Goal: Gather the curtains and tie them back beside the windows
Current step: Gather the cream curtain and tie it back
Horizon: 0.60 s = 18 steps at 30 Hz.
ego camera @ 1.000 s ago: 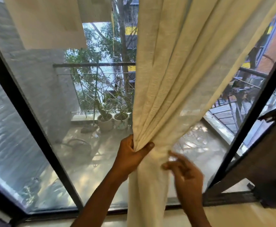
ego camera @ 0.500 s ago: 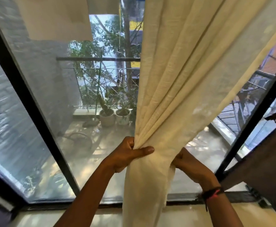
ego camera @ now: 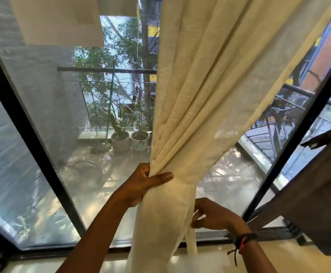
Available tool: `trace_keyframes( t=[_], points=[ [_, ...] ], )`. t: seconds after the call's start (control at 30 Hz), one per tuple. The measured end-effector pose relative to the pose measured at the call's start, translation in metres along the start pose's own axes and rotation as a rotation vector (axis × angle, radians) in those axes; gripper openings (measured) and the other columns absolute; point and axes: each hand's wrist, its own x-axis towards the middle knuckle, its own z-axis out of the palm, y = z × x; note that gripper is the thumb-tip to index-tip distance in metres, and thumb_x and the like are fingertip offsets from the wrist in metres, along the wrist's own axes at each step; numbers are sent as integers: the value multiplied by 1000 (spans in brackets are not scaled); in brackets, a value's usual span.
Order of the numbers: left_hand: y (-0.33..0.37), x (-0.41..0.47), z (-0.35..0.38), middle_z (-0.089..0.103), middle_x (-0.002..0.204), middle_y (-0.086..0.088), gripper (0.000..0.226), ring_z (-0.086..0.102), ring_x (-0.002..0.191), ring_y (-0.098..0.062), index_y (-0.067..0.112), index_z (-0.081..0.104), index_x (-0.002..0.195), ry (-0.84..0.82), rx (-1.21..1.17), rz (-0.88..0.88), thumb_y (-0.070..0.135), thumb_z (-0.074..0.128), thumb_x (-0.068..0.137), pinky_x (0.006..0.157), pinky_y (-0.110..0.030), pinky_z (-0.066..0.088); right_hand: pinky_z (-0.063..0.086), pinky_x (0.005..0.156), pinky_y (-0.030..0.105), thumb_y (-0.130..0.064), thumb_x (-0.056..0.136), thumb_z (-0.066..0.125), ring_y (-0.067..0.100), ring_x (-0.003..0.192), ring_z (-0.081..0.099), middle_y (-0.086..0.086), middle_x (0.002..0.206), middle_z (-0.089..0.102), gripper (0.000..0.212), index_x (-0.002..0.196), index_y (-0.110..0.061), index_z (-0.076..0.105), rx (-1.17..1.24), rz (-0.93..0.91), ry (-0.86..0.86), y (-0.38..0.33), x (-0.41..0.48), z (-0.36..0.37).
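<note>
A cream curtain [ego camera: 210, 85] hangs in front of the window, bunched into folds at waist height. My left hand [ego camera: 143, 184] grips the bunched folds from the left, thumb across the front. Lower down, my right hand [ego camera: 212, 215] pinches the curtain's right edge, where a narrow cream strip [ego camera: 191, 242] hangs down. A dark thread band sits on my right wrist. The window [ego camera: 105, 115] has black frame bars and a mesh screen.
A dark brown cloth [ego camera: 316, 194] hangs at the right edge, close to my right arm. Black frame bars [ego camera: 29, 133] slant on both sides. Beyond the glass lie a balcony with two potted plants [ego camera: 129, 140], a railing and trees. A pale sill runs along the bottom.
My right hand has dropped from behind the gathered bunch to a lower spot on the curtain's right edge. My left hand keeps the same grip. The view has shifted slightly.
</note>
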Motion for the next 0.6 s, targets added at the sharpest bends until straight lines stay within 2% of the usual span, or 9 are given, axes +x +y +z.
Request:
trace_keyframes(
  t=[0.07,0.13,0.2,0.23,0.3,0.4,0.5,0.53,0.6],
  points=[
    [1,-2,-1,76,94,-4,29,72,89,-21,24,78,93,-24,-14,-21,32,86,66,71,-30,58,57,84,29,-3,80,70,17,90,69,3,107,71,32,110,-14,70,-64,33,-12,3,5,7],
    [1,-4,-4,76,93,-6,27,73,87,-22,20,78,92,-42,-2,-30,30,85,68,70,-32,58,57,84,34,-4,78,69,23,91,69,6,100,71,26,103,-10,71,-131,59,-10,5,13,11],
    [0,-6,-7,75,93,-9,27,72,85,-24,14,78,92,-43,9,-30,25,81,68,72,-35,59,55,77,32,-12,78,72,24,86,67,4,88,68,13,90,-10,70,-211,95,6,8,19,12],
    [0,-7,-8,75,93,-10,29,72,85,-24,12,77,93,-36,12,-31,25,80,67,74,-37,60,53,70,27,-19,79,74,18,79,65,1,82,65,8,79,-14,67,-233,113,34,9,20,10],
    [1,-8,-11,74,93,-11,31,71,85,-25,11,77,93,-16,14,-20,26,82,67,75,-38,60,45,61,21,-33,84,72,10,65,59,-5,69,60,27,64,-22,58,-248,108,122,13,19,0],
    [3,-9,-16,76,90,-4,22,73,83,-19,22,78,91,59,35,38,28,77,69,68,-30,59,50,70,24,-34,89,68,6,71,65,-7,73,70,22,69,-24,69,-142,65,292,12,5,-29],
    [5,-7,-15,75,83,16,19,71,73,-1,48,74,81,202,159,132,36,75,67,58,-14,53,46,64,20,-22,90,66,0,67,65,-11,71,73,22,70,-28,72,13,38,478,8,-15,-58],
    [3,-3,-14,73,80,21,19,69,70,4,51,73,78,247,214,172,35,76,68,55,-11,52,49,64,20,-17,92,63,4,67,67,-8,72,74,21,74,-24,72,54,17,526,7,-22,-65],
    [-3,4,-13,71,75,25,12,66,67,9,43,73,72,342,293,239,31,78,71,55,-9,52,50,58,22,-7,96,56,13,60,68,3,68,73,18,85,-15,69,161,-28,558,3,-38,-73]
  ],
)
